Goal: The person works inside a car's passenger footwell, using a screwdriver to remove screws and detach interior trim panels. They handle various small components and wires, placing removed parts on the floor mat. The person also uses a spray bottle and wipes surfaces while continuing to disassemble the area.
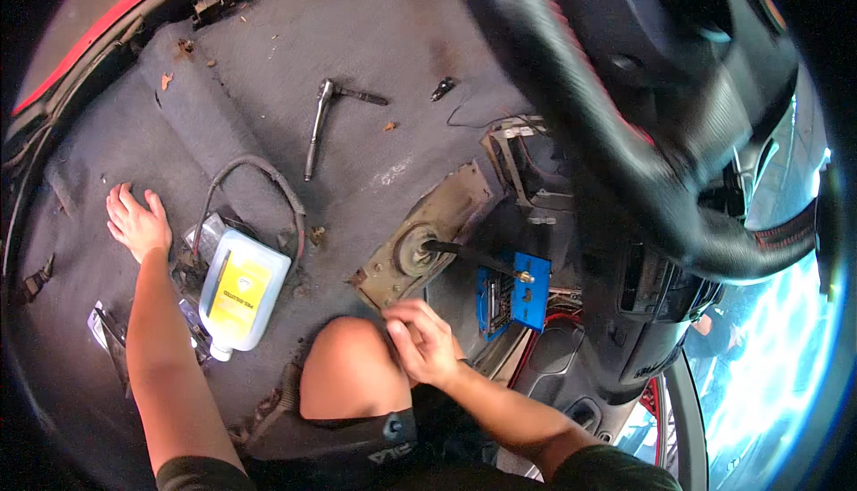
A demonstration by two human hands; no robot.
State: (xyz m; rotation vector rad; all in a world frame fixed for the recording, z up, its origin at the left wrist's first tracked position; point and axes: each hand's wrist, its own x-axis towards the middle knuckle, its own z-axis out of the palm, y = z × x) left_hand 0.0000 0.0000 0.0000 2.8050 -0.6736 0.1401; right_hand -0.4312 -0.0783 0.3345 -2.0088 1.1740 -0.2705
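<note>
**The Work Looks Part Done**

From far away, I look down into a car. My bare left hand (136, 221) leans on the dusty grey carpet (357, 18), with its fingers a bit spread and nothing in its grip that I can see. My bare right hand (421, 341) hangs by my bent knee (350, 373). Its fingers curl in and the thumb sits close to them, but I can't tell if they pinch anything small.

Near that right hand is the flat, dirty metal plate (382, 278) on the floor. The long black stick (478, 257) stands up out of it at a tilt. It ends in a shiny tip, with no knob on it that I can see.

I think some parts are already off, since the plate lies bare and the bent metal bracket (512, 170) beside it is uncovered. If those parts must go back, all of that is left to do. The long silver ratchet (314, 138) lies on the carpet, and the blue plastic tool box (530, 302) sits with its lid up.

Some things are hard to see. The big black steering wheel (616, 125) with red stitching is blurry and hides what is behind it. My left arm covers part of the clear plastic bits (105, 335). The window (768, 339) is too bright to see through well.
</note>
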